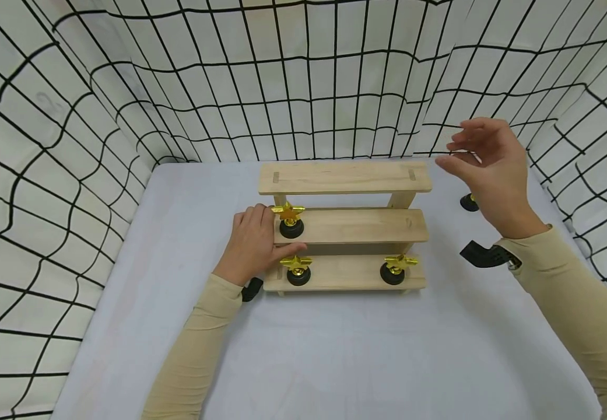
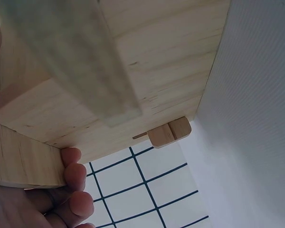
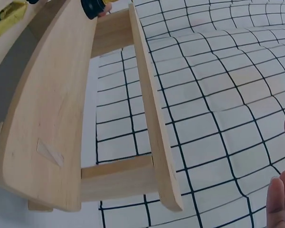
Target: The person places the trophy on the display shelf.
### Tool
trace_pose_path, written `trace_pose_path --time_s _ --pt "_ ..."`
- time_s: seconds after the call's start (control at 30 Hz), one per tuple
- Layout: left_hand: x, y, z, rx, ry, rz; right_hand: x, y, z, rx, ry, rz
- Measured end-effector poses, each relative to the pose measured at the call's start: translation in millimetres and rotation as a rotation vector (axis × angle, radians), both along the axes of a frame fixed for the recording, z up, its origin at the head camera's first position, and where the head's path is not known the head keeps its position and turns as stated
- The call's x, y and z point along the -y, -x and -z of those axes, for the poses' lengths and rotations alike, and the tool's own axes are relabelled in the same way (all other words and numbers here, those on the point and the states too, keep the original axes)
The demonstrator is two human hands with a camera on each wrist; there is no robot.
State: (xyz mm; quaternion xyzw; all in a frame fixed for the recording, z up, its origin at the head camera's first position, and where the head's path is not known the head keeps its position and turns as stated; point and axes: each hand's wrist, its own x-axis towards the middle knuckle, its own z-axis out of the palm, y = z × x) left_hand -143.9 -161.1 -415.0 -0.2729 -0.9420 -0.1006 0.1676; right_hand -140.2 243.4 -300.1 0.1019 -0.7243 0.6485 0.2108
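A three-tier wooden step shelf (image 1: 345, 226) stands on the white table. My left hand (image 1: 253, 242) grips its left end; in the left wrist view the fingertips (image 2: 76, 176) curl round a board's edge. Star trophies, gold on round black bases, stand on the shelf: one on the middle tier's left (image 1: 291, 228), one on the bottom tier's left (image 1: 299, 275) and one on its right (image 1: 392, 274). Raised to the right of the shelf, my right hand (image 1: 497, 178) holds nothing, its fingers loosely bent. Partly hidden behind it is another black base (image 1: 469, 202) on the table.
A white backdrop with a black grid (image 1: 334, 81) surrounds the table at the back and both sides. White cloth (image 1: 334, 356) covers the tabletop. A black wrist device (image 1: 484, 255) hangs at my right cuff.
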Motion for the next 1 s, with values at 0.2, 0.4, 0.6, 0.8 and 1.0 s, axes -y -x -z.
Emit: trace_pose_path --time_s 0.2,0.4,0.6,0.8,1.0 --pt "-1.1 -1.1 -2.0 -0.023 -0.013 0.008 -24 3.6 2.2 -0.033 0.058 0.087" --pt "-2.2 -1.1 -2.7 -0.01 -0.016 0.01 -48 6.2 8.1 -0.035 0.162 0.17" --pt "-2.0 -0.7 -1.9 -0.03 -0.015 0.016 -76 9.5 21.1 -0.027 0.233 0.229" --pt "-1.4 -0.2 -0.3 -0.029 -0.007 0.01 -99 10.4 35.3 0.002 0.243 0.292" --pt "-0.3 0.5 1.7 -0.048 0.003 0.017 -118 8.6 48.4 0.122 0.186 0.405"
